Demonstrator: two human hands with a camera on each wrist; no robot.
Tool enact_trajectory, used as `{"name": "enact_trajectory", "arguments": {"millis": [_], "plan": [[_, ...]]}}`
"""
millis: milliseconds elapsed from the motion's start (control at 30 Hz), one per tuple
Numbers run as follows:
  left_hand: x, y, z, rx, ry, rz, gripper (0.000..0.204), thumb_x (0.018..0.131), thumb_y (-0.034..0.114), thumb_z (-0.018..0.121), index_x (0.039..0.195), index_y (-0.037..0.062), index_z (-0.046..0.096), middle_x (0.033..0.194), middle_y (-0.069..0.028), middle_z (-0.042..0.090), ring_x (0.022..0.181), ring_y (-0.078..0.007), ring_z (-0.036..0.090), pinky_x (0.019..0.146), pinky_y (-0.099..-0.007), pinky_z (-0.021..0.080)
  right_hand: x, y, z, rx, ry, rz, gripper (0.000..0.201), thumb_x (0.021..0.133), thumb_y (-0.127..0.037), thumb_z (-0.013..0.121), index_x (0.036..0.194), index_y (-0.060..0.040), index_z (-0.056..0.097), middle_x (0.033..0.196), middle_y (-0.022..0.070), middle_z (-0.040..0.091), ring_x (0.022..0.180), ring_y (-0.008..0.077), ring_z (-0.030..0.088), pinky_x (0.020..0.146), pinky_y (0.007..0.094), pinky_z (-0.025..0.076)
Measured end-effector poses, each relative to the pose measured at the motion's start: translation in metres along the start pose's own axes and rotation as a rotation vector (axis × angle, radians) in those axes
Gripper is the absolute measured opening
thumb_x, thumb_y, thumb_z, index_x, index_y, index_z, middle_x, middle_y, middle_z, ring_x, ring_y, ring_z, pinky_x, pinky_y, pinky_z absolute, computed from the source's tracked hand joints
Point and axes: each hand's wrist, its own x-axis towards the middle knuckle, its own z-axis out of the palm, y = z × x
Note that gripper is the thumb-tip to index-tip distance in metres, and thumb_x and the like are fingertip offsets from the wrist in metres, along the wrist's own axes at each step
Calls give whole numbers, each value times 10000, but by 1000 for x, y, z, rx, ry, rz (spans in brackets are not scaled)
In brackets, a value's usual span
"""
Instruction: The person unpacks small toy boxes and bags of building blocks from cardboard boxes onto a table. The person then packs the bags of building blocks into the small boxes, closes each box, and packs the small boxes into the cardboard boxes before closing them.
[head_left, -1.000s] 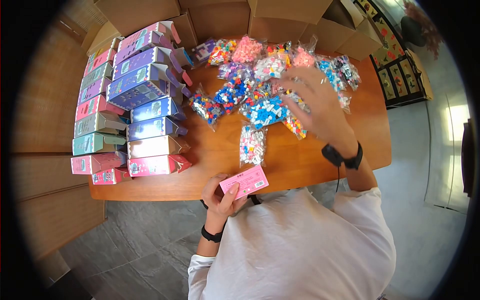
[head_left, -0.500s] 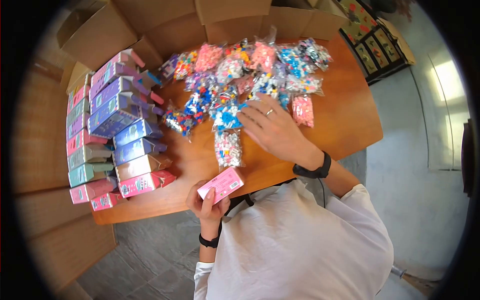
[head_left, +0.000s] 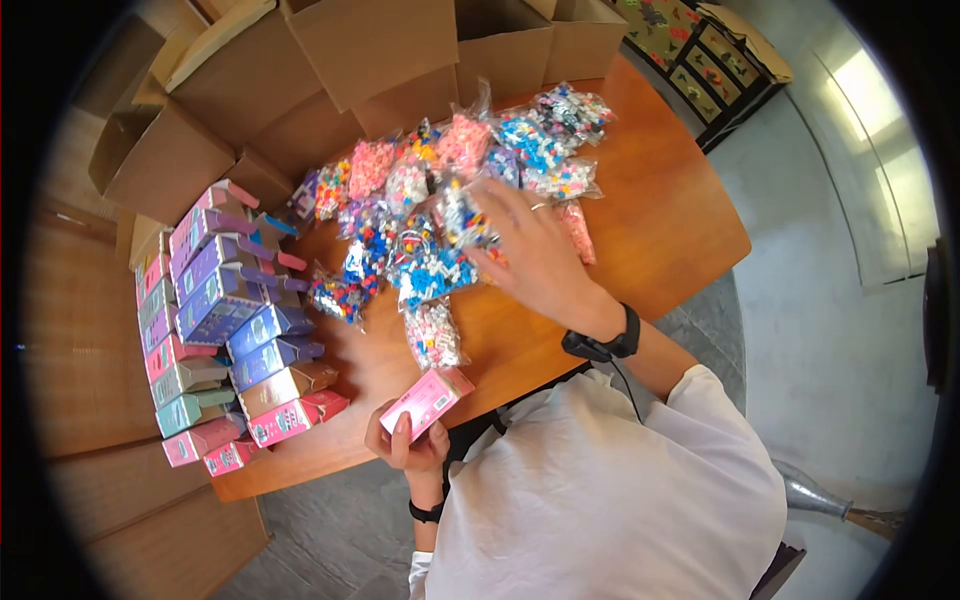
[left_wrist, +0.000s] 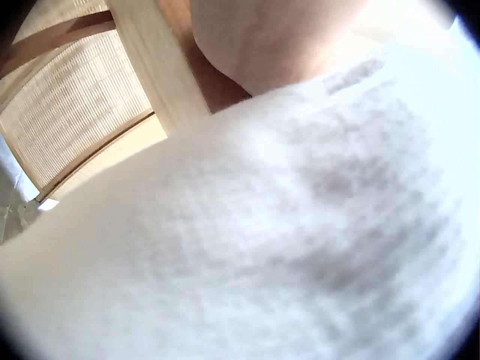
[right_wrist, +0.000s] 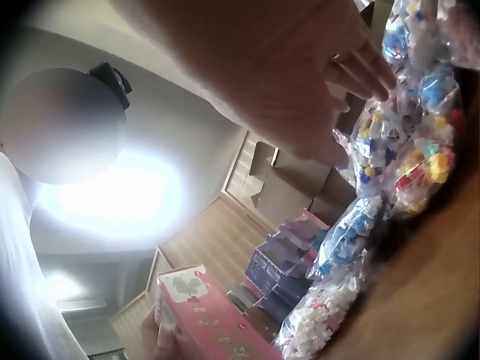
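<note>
Near the table's front edge, my left hand grips a small pink box, thumb across its printed face. In the right wrist view the box shows a pink side and a pale end. My right hand reaches over the pile and pinches a clear bag of small white, blue and yellow blocks; the bag shows between thumb and fingers in the right wrist view. A bag of blue and white blocks lies beside it. White cloth covers most of the left wrist view.
Several clear bags of coloured blocks are heaped at the back of the table. Rows of printed boxes with raised flaps stand at the left. Large cardboard boxes line the far edge. A cable trails from the right wristband.
The head view has swung, shifting the table leftward. My right hand has come from above the pile's right side down to the bag it now pinches. The left hand keeps hold of the pink box.
</note>
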Motion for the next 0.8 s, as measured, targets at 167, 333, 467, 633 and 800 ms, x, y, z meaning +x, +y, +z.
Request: {"name": "enact_trajectory", "arguments": {"millis": [167, 333, 467, 633, 800], "plan": [[-1, -1, 2, 17, 15, 0, 483, 1008, 353, 677, 1375, 130, 457, 1225, -239, 482, 981, -368, 615, 758, -436, 550, 5, 2, -5, 80, -75, -147, 444, 886, -154, 743, 1286, -10, 614, 1333, 153, 598, 1166, 335, 577, 1032, 439, 462], [-1, -1, 3, -1, 7, -19, 493, 1010, 358, 672, 1377, 124, 439, 1219, -243, 474, 946, -367, 628, 730, -437, 556, 43, 36, -33, 166, 89, -58, 260, 889, -89, 689, 1144, -36, 666, 1155, 147, 676, 1116, 368, 609, 979, 464, 483], [0, -1, 2, -8, -14, -8, 502, 1004, 356, 672, 1379, 128, 428, 1217, -241, 473, 914, -362, 643, 719, -436, 585, 74, 64, -48, 50, 136, -24, 190, 906, -91, 677, 1082, -22, 691, 1087, 155, 699, 1047, 361, 639, 906, 456, 508], [-8, -6, 2, -37, 3, -3, 508, 976, 391, 710, 1350, 147, 468, 1237, -241, 485, 907, -375, 669, 701, -436, 608, 106, 58, -58, 42, 134, -19, 119, 917, -110, 701, 1007, -37, 728, 972, 144, 733, 960, 338, 676, 881, 416, 519], [-13, -7, -2, -147, -14, -69, 541, 822, 301, 886, 1258, 157, 599, 1125, -212, 638, 880, -367, 698, 699, -412, 601, 76, 18, -68, 97, 140, -148, 151, 926, 5, 680, 1069, -12, 724, 1037, 130, 737, 974, 291, 687, 885, 370, 523]]}}
